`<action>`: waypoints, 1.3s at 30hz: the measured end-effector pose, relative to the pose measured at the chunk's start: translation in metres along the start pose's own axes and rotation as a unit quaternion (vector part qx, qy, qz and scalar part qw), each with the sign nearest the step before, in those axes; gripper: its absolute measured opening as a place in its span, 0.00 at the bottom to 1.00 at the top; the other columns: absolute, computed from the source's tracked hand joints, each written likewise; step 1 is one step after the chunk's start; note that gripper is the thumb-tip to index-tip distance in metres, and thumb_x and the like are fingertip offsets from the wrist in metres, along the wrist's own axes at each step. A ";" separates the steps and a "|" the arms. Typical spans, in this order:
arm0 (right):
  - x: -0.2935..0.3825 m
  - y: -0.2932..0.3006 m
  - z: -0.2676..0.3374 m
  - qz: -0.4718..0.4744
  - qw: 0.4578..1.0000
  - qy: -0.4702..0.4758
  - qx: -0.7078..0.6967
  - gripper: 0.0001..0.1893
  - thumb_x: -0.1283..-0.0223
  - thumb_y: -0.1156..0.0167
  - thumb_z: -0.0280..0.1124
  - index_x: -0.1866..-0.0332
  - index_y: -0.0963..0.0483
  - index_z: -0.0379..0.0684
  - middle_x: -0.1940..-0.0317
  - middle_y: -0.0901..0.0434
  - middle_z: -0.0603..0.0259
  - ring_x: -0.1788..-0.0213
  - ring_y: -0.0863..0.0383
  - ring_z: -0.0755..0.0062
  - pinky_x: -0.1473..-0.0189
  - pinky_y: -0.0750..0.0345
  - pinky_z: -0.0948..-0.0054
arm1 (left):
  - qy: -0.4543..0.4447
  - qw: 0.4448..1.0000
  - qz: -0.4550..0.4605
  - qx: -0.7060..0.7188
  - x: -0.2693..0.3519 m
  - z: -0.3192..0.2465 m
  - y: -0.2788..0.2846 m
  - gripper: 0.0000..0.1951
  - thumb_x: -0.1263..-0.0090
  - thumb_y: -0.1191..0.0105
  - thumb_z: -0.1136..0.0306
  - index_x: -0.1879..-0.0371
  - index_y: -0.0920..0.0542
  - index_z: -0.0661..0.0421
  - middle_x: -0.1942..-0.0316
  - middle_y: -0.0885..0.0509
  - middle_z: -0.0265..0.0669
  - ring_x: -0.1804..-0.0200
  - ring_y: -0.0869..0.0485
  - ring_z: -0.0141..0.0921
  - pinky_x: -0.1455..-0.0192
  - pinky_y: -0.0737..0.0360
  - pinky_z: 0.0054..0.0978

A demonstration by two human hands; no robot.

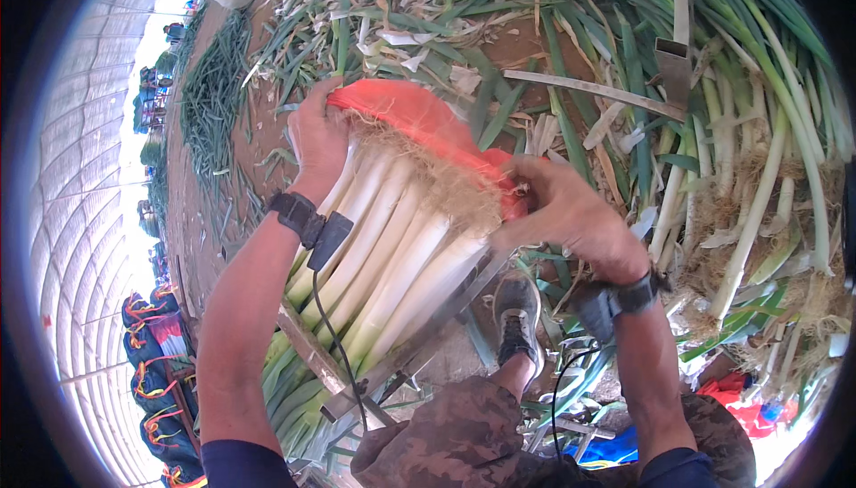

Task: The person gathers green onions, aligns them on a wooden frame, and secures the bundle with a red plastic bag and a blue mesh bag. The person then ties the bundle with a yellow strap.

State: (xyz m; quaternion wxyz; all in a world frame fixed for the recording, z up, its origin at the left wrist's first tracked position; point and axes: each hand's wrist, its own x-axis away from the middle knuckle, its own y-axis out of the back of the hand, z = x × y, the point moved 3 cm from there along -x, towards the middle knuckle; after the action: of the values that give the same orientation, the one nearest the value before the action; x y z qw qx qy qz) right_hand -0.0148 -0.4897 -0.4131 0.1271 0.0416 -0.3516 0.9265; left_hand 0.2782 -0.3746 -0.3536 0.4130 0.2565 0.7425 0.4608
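Note:
A bundle of leeks (384, 240) lies slanted on a metal frame (328, 368), white shanks and hairy roots towards the top, green leaves at the lower left. Red mesh or plastic film (414, 113) spans the root end. At its upper left corner my left hand (317, 144) grips the red material beside the outer shank. My right hand (562, 210), a little blurred, is at the right corner, with fingers and thumb around a gathered part of the red material. Each wrist wears a black strap with a small device and cable.
Loose leeks with roots (749, 174) are heaped at the right. A metal bar (595, 92) and upright post stand before them. Leaf trimmings (428, 13) cover the ground ahead. Dark bundles with coloured ties (150, 381) line the left side. A shoe (518, 321) is below the frame.

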 end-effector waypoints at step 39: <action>0.335 -0.220 0.062 -0.242 0.872 0.179 0.386 0.15 0.39 0.38 0.23 0.47 0.22 0.36 0.59 0.17 0.59 0.59 0.15 0.69 0.56 0.19 0.70 | -0.263 0.918 0.238 0.179 0.107 -0.240 0.229 0.20 0.32 0.39 0.61 0.47 0.18 0.62 0.51 0.14 0.44 0.48 0.17 0.37 0.42 0.23 0.35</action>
State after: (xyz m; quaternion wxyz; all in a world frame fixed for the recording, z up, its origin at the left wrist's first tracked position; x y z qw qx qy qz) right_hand -0.2804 -0.3031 -0.1701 0.3818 0.0040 0.0838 0.9204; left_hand 0.0183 -0.3052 -0.1325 0.4187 0.6072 0.5944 0.3204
